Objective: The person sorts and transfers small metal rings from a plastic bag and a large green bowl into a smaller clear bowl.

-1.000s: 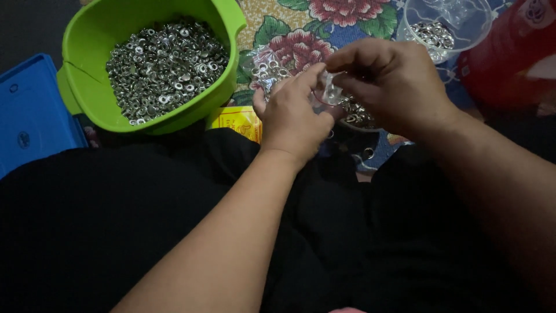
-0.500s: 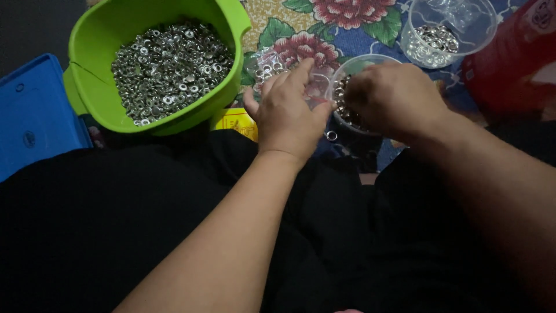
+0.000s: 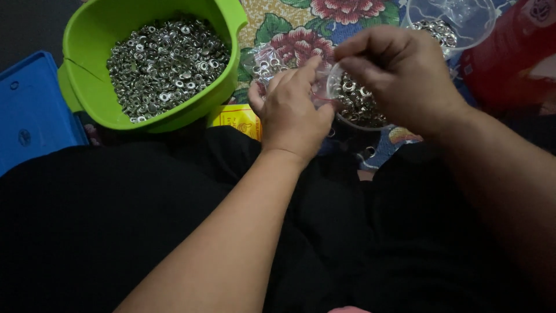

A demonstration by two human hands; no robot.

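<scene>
My left hand (image 3: 292,110) grips a small clear plastic bag (image 3: 267,62) holding several silver metal rings. My right hand (image 3: 399,75) is closed on the rim of a clear plastic cup (image 3: 356,104) filled with the same silver rings, tilted toward the bag. Both hands meet above a floral cloth (image 3: 301,29), just past my lap. Whether rings are dropping into the bag is hidden by my fingers.
A green plastic bowl (image 3: 87,87) heaped with silver rings sits at upper left. A blue plastic lid or tray (image 3: 29,110) lies at far left. A second clear cup (image 3: 452,23) with rings stands at top right beside a red package (image 3: 515,52). A yellow packet (image 3: 234,119) lies under the bowl's edge.
My right hand has taken up the clear cup of rings and brought it against the bag in my left hand. Both hands stay near the same spot.
</scene>
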